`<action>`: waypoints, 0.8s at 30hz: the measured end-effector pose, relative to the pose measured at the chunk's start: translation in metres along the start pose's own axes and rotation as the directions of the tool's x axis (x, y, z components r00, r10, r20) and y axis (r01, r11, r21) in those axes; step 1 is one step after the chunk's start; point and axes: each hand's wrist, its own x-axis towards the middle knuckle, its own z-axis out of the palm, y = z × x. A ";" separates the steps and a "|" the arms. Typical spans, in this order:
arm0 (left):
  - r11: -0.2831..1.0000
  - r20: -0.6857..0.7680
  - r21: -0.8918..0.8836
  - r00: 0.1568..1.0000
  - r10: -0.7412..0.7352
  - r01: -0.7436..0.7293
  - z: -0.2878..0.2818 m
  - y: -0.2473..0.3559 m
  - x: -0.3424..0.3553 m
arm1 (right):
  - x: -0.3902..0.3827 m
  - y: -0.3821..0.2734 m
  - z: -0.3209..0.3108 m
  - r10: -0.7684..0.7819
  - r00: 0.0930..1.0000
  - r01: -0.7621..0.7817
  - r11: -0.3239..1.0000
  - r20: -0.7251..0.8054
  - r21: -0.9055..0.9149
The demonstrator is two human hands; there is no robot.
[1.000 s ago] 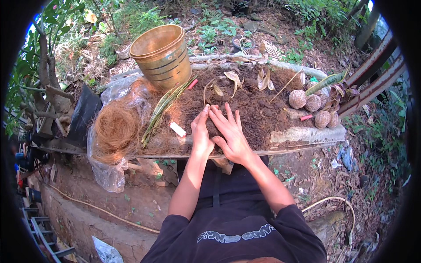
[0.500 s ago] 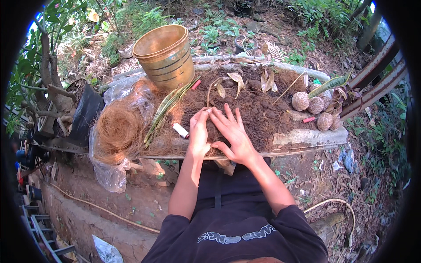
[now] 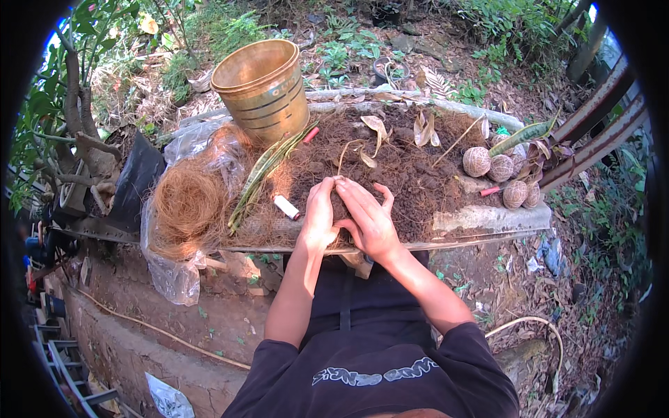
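Note:
My left hand [image 3: 319, 217] and my right hand [image 3: 371, 221] are cupped together over the near edge of the dark soil [image 3: 411, 181]. Their fingertips meet, and the palms close around the base of a small plant. Its thin, dry brown stem [image 3: 341, 160] rises from between the fingers, bends over and ends in a withered leaf [image 3: 368, 160]. Whatever surrounds its base is hidden inside my hands. Just left of my left hand lies a small white cylinder [image 3: 286, 206] with a dark end.
A heap of brown coir fibre [image 3: 185, 205] rests on clear plastic at left, beside long green striped leaves [image 3: 261, 177]. Behind them stands a yellowish bucket [image 3: 268, 104]. Several thread-wrapped balls [image 3: 477, 161] sit at right, near a small red stick [image 3: 490, 190].
My right fingers have drawn in from spread to more curled around the plant's base. The stem and its leaf have turned and shifted slightly to the right and nearer.

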 end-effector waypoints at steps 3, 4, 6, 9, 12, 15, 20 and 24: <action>0.999 -0.031 0.005 0.999 0.035 -0.035 0.006 0.002 -0.004 | -0.002 0.003 0.002 0.012 1.000 -0.012 0.999 0.002 0.047; 0.999 -0.041 0.014 0.998 0.049 -0.049 0.008 0.003 -0.005 | -0.002 0.003 0.001 -0.001 1.000 0.000 0.999 0.010 0.049; 0.994 0.103 0.017 0.989 0.108 -0.110 -0.003 -0.001 0.001 | -0.002 0.003 -0.001 -0.018 1.000 0.017 0.997 0.010 0.078; 0.983 0.204 0.029 0.964 0.173 -0.183 -0.015 -0.009 0.008 | -0.004 0.007 -0.001 -0.028 1.000 0.029 0.990 -0.008 0.135; 0.985 0.155 0.078 0.978 0.139 -0.152 -0.009 -0.005 0.007 | -0.006 0.016 -0.001 -0.025 1.000 0.022 0.989 0.016 0.147; 0.997 0.160 0.062 0.987 0.025 -0.035 0.007 0.012 -0.001 | 0.001 0.024 -0.006 -0.027 0.999 0.021 0.984 0.030 0.176; 0.993 0.167 -0.040 0.979 0.116 -0.111 0.015 0.012 0.000 | -0.001 0.024 -0.007 0.013 1.000 -0.014 0.983 0.006 0.183; 0.987 0.102 -0.014 0.981 0.163 -0.162 0.011 0.000 0.002 | 0.002 0.018 -0.009 0.023 0.990 -0.027 0.999 0.139 0.022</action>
